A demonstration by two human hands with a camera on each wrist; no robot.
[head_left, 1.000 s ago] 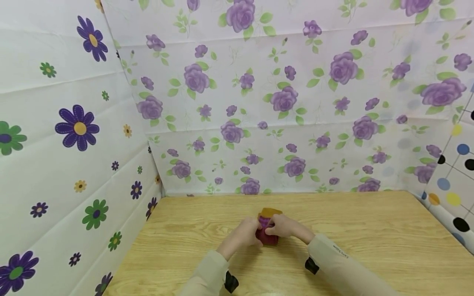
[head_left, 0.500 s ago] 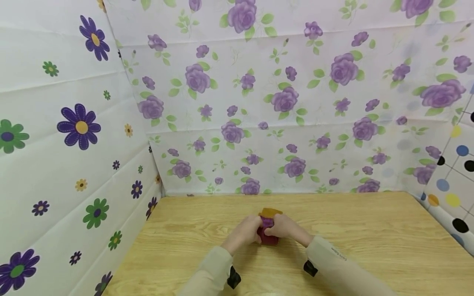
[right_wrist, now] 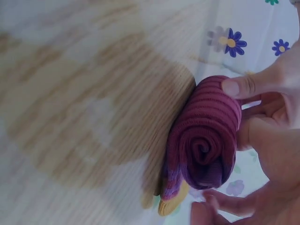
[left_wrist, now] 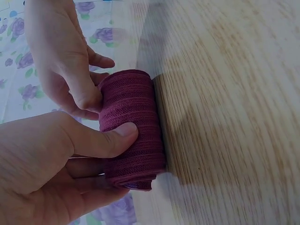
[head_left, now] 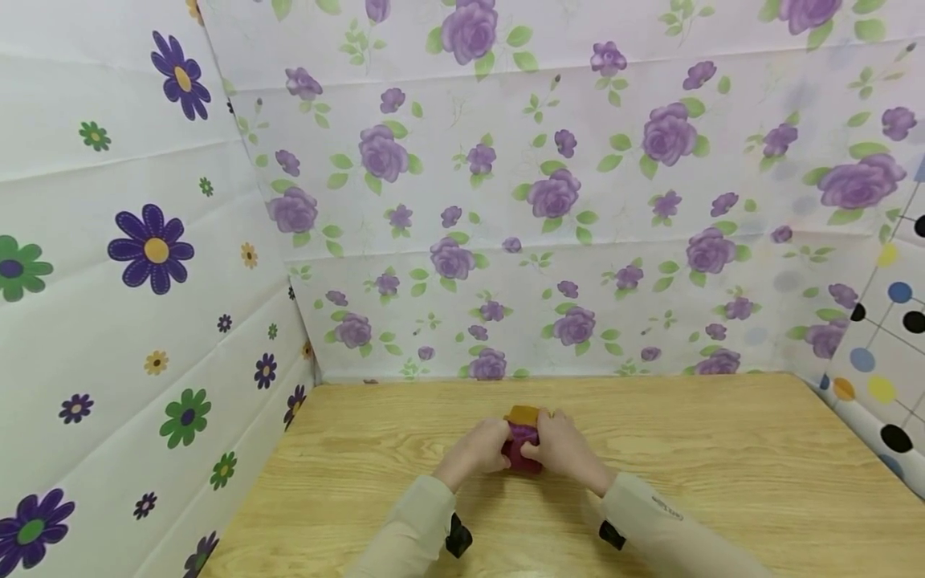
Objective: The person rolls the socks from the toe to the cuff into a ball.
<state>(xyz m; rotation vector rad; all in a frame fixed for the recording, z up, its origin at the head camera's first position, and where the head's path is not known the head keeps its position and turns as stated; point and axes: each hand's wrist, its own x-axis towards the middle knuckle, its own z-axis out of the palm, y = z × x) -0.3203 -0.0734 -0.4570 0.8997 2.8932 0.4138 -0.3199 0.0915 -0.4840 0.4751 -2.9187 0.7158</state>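
A ribbed maroon sock lies on the table in a thick roll, its coiled end facing the right wrist camera. From under the roll come a purple patterned band and the yellow end of the sock, flat on the wood. My left hand grips the roll at its left, with the thumb on top and the fingers tucked behind. My right hand is at the other end, thumb against the roll and fingers reaching round its far side toward the yellow part.
The wooden table spreads out on both sides of the hands. Behind it hangs a rose-patterned cloth, with a daisy-patterned cloth at the left and a dotted one at the right.
My right hand has shifted slightly forward, its fingers now by the yellow part. The near edge of the maroon roll sits a little farther from me. The left hand stays on the roll.
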